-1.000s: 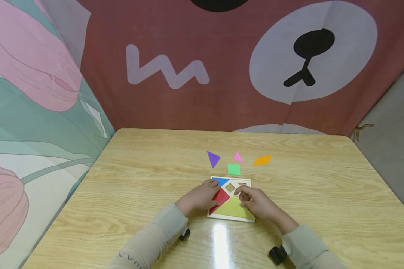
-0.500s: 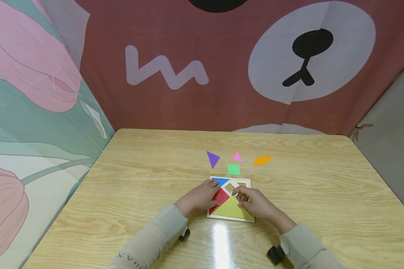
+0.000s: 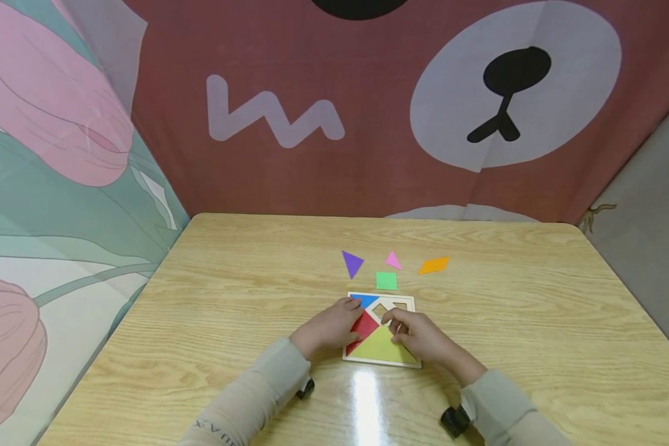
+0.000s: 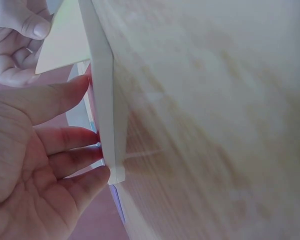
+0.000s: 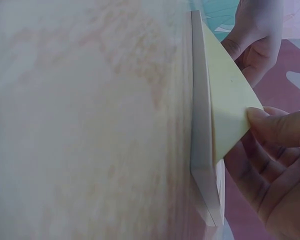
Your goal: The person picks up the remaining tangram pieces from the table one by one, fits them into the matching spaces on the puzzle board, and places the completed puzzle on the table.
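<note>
Right fingers (image 5: 279, 128) pinched yellow triangle (image 3: 381, 347), tilted over white board (image 4: 104, 100); left fingers (image 4: 67, 139) spread. Red triangle (image 3: 367, 325), blue triangle (image 3: 367, 301) looked sorted; purple triangle (image 3: 352, 264), pink triangle (image 3: 393, 261), green square (image 3: 386, 281), orange parallelogram (image 3: 434, 266) waited on table (image 3: 228, 279).

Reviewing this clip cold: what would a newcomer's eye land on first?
Probably the huge cartoon face on the reddish-brown backdrop behind the table. Next, the yellow triangle on the near part of the puzzle board, pinched by the right hand and tilted up in the wrist views. Then four bright loose pieces beyond the board: purple triangle, pink triangle, green square, orange parallelogram.
</note>
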Tool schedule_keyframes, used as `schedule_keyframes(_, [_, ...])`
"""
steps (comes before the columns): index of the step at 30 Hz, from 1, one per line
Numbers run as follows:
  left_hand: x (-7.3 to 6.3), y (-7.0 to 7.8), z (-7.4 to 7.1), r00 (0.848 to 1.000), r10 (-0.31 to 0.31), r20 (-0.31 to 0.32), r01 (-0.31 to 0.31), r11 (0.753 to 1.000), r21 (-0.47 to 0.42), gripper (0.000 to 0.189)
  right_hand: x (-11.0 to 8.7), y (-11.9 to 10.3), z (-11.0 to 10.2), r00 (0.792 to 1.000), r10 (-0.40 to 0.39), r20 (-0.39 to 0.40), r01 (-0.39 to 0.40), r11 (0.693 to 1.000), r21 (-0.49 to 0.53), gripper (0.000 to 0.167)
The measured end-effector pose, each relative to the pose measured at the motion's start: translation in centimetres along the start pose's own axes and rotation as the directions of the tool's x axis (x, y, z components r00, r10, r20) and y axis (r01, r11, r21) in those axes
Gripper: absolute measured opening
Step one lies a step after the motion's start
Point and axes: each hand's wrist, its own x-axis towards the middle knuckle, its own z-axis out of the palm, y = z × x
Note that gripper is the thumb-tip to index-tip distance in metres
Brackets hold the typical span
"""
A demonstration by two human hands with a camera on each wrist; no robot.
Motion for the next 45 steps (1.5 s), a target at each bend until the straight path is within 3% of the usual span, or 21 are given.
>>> schedule_keyframes(9, [-0.07, 0.02, -0.04, 1.000, -0.013, 0.002, 0.013, 1.000, -0.015, 0.054, 0.10, -0.07, 0.02, 1.000, 0.003, 0.008, -0.003, 1.000, -0.010, 0.026])
schedule_keyframes(21, [-0.04, 0.08, -0.09, 1.000, -0.026, 0.015, 0.026, 0.999, -0.023, 0.054, 0.43, -0.08, 0.02, 0.997, 0.065, 0.035, -0.065, 0.998, -0.001, 0.028])
schedule_keyframes(37, [0.08, 0.02, -0.18, 1.000, -0.001, -0.005, 0.001, 1.000, -0.009, 0.055, 0.47, 0.14, -0.17, 0.996, 0.027, 0.090, -0.024, 0.999, -0.036, 0.037])
schedule_keyframes(45, [-0.09, 0.16, -0.28, 1.000, 0.013, -0.004, -0.013, 1.000, -0.004, 0.056, 0.50, 0.24, 0.07, 0.994, 0.047, 0.095, -0.042, 0.998, -0.057, 0.039])
